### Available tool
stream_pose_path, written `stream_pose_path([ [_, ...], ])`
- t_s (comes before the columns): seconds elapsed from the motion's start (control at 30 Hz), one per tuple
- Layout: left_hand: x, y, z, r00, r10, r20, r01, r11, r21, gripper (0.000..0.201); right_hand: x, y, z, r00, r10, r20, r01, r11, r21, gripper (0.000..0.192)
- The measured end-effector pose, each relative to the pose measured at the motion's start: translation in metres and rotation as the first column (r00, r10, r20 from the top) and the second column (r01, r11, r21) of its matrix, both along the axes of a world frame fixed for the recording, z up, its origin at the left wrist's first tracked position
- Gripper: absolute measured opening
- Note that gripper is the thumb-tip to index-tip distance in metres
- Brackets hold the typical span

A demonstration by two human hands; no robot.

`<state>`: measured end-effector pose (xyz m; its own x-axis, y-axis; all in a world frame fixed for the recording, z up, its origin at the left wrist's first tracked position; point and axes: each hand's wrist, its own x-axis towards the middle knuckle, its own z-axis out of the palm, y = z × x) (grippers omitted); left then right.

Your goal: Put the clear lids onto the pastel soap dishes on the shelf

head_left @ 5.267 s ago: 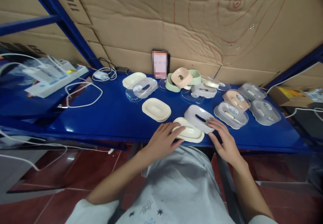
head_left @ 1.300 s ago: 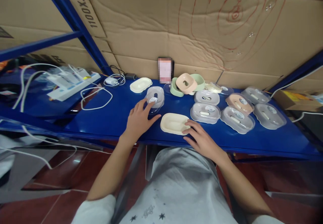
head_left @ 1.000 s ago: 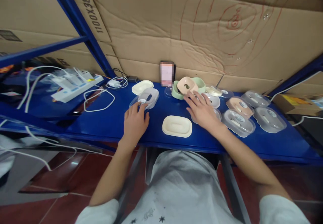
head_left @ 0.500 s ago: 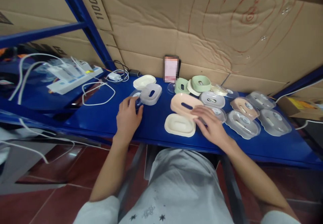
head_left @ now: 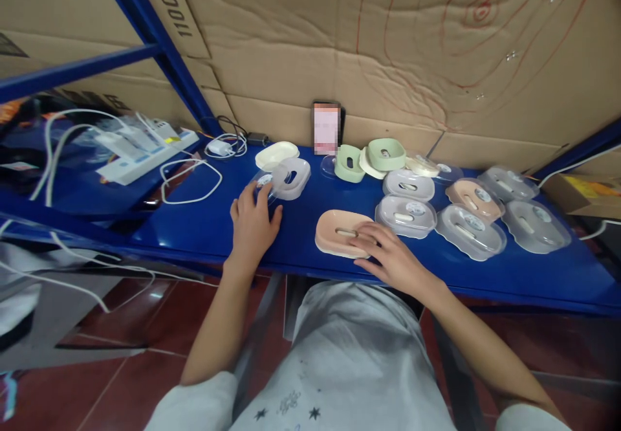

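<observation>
My left hand (head_left: 255, 227) has its fingers curled onto a clear plastic lid (head_left: 268, 184) with a round label. The lid overlaps the edge of a lilac soap dish tray (head_left: 295, 185), and a cream base (head_left: 277, 156) lies behind them. My right hand (head_left: 394, 256) grips the right end of a peach soap dish tray (head_left: 334, 226), which sits on a cream base near the table's front edge. The base's pale ridge shows through the tray's slot. Part of the right fingers' contact is hidden.
Several lidded soap dishes (head_left: 470, 237) stand on the blue table's right side. Green trays (head_left: 387, 154) and a phone (head_left: 326, 127) are at the back. A power strip (head_left: 140, 156) and white cables (head_left: 191, 199) lie left. Cardboard (head_left: 281, 49) forms the back wall.
The peach tray came down and forward onto the cream base, with my right hand following it. My left hand and the clear lid shifted slightly right, over the lilac tray's edge.
</observation>
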<state>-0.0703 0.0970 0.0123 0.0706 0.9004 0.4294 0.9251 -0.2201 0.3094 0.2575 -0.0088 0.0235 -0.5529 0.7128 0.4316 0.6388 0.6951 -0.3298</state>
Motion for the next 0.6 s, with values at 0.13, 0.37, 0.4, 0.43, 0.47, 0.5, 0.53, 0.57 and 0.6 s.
stream_pose_path([
  [0.13,-0.001,0.002,-0.003,0.999,0.024,0.025,-0.024,0.999,-0.021,0.066,-0.007,-0.002,-0.004,0.999,-0.023,0.048,0.023,1.0,0.015,0.04],
  [0.37,-0.004,0.002,0.0,0.996,0.06,0.061,-0.06,0.998,-0.001,0.057,-0.006,-0.008,-0.01,0.997,-0.062,0.049,0.06,0.997,0.047,0.04],
  [0.4,-0.005,0.001,0.001,0.995,0.081,0.066,-0.082,0.997,0.01,0.053,-0.005,-0.01,-0.01,0.997,-0.063,0.036,0.061,0.997,0.049,0.04],
  [0.43,-0.006,0.001,0.002,0.992,0.108,0.065,-0.109,0.994,0.019,0.051,-0.004,-0.012,-0.011,0.998,-0.066,0.023,0.064,0.997,0.05,0.041],
  [0.47,-0.008,0.001,0.003,0.988,0.139,0.06,-0.141,0.99,0.025,0.051,-0.003,-0.015,-0.012,0.997,-0.073,0.013,0.073,0.996,0.047,0.041],
  [0.5,-0.01,0.001,0.004,0.984,0.169,0.052,-0.17,0.985,0.029,0.051,-0.002,-0.018,-0.013,0.996,-0.086,0.009,0.085,0.995,0.041,0.041],
  [0.53,-0.013,0.002,0.005,0.98,0.192,0.045,-0.193,0.981,0.032,0.052,-0.001,-0.02,-0.014,0.995,-0.1,0.008,0.1,0.994,0.034,0.041],
  [0.57,-0.016,0.003,0.005,0.977,0.207,0.043,-0.208,0.977,0.037,0.053,0.0,-0.023,-0.014,0.993,-0.114,0.01,0.114,0.993,0.026,0.041],
  [0.6,-0.019,0.004,0.006,0.976,0.212,0.054,-0.214,0.976,0.047,0.053,0.001,-0.025,-0.015,0.992,-0.124,0.011,0.124,0.992,0.019,0.041],
])
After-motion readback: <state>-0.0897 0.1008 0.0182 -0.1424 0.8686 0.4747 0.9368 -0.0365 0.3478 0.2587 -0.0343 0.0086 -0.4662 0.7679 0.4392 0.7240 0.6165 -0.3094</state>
